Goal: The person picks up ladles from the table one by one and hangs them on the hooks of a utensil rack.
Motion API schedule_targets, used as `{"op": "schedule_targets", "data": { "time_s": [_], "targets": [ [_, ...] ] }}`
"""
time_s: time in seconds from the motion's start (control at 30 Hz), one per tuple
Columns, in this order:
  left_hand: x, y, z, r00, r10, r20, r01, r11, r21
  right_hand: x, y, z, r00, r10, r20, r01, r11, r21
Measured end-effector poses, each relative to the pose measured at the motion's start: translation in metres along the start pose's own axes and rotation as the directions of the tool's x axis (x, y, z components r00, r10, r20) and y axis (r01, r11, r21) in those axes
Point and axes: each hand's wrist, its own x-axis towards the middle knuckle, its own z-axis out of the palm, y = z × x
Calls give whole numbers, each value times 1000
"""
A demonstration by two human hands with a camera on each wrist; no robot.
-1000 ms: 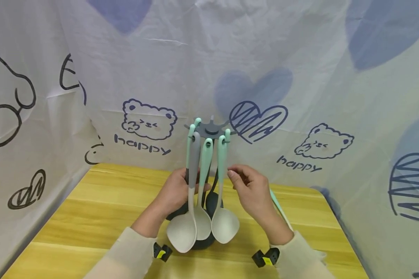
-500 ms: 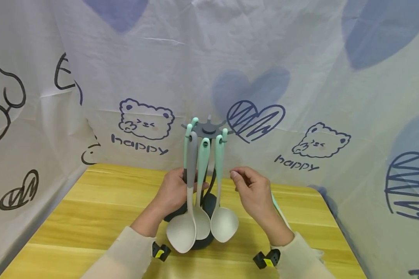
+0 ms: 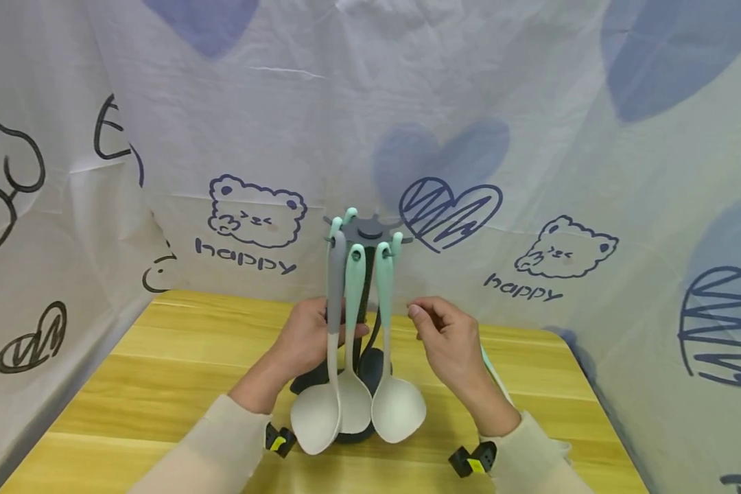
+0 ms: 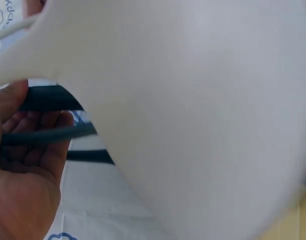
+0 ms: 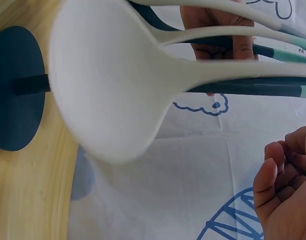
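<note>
A dark grey utensil stand [image 3: 370, 230] stands upright on the table, hung with several utensils. My left hand [image 3: 309, 336] grips its dark post behind the utensils; the grip is partly hidden. At the front hang a grey-handled ladle [image 3: 316, 418] and two mint-handled ones, a middle ladle [image 3: 354, 405] and a right ladle [image 3: 398, 410]. Dark-headed utensils [image 3: 371, 367] hang behind them. Right of the stand, my right hand [image 3: 447, 336] hovers apart from the utensils, fingers loosely curled and holding nothing. A pale ladle bowl [image 4: 193, 100] covers most of the left wrist view.
On the wooden table [image 3: 179, 370], a utensil with a mint and white handle [image 3: 496, 374] lies partly behind my right forearm. The round dark base [image 5: 17, 90] shows in the right wrist view. A printed white cloth [image 3: 284, 123] hangs behind the table.
My right hand has drawn slightly right, away from the right ladle. The stand has turned a little and the hanging ladles have swung, their handles shifting left. My left hand keeps its hold.
</note>
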Motion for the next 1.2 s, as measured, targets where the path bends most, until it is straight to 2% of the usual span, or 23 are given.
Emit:
{"op": "schedule_targets", "data": {
  "time_s": [0.07, 0.17, 0.37, 0.57, 0.7, 0.83, 1.0, 1.1, 1.2],
  "targets": [
    [1, -1, -3, 998, 41, 39, -41, 999, -2, 0, -1, 0, 1000, -5, -2, 5, 1000, -6],
    [4, -2, -8, 992, 74, 103, -71, 997, -34, 0, -2, -1, 1000, -8, -1, 8, 1000, -19],
    [10, -2, -18, 974, 86, 211, -68, 994, -87, 0, -3, -3, 1000, -3, 2, 3, 999, -37],
    [14, 0, -22, 950, 123, 287, -105, 991, -79, -1, -5, -5, 1000, 4, 7, -4, 999, -32],
    [16, 0, -22, 955, 78, 287, -64, 996, -59, -1, -4, -6, 1000, 5, 3, -5, 999, -33],
    [18, -1, -22, 957, 10, 290, 11, 998, -69, -2, -3, -6, 1000, 0, 2, 0, 1000, -30],
    [17, -4, -25, 957, -76, 280, 111, 988, -110, -3, -4, -6, 1000, 11, 13, -11, 1000, -22],
    [14, -9, -27, 965, -123, 233, 151, 983, -107, -5, -4, -6, 999, 29, 15, -29, 999, -19],
    [7, -11, -29, 978, -158, 138, 168, 984, -61, -7, -3, -7, 999, 41, 19, -41, 999, -13]
  ]
}}
